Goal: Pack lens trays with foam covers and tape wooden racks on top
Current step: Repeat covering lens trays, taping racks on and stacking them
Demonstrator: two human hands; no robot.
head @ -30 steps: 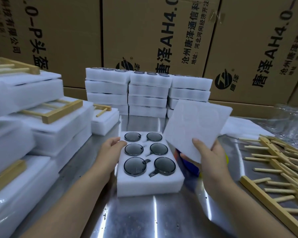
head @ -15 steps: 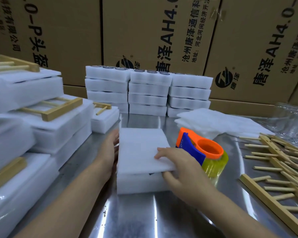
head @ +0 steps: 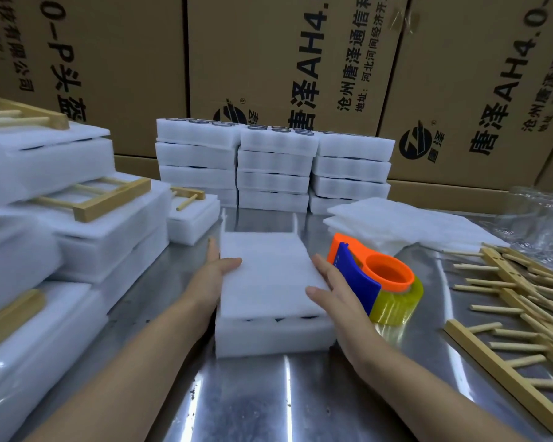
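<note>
Printed cardboard boxes (head: 268,59) behind, steel table (head: 268,406), clear plastic wrap (head: 545,218) far right

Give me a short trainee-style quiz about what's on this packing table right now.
1. True or false: the foam cover lies on top of the lens tray.
2. What stands just beside the right hand? A) scissors B) tape dispenser C) cup
3. Fill in: the loose wooden racks lie on the person's ____ side.
Key: 1 true; 2 B; 3 right.
</note>
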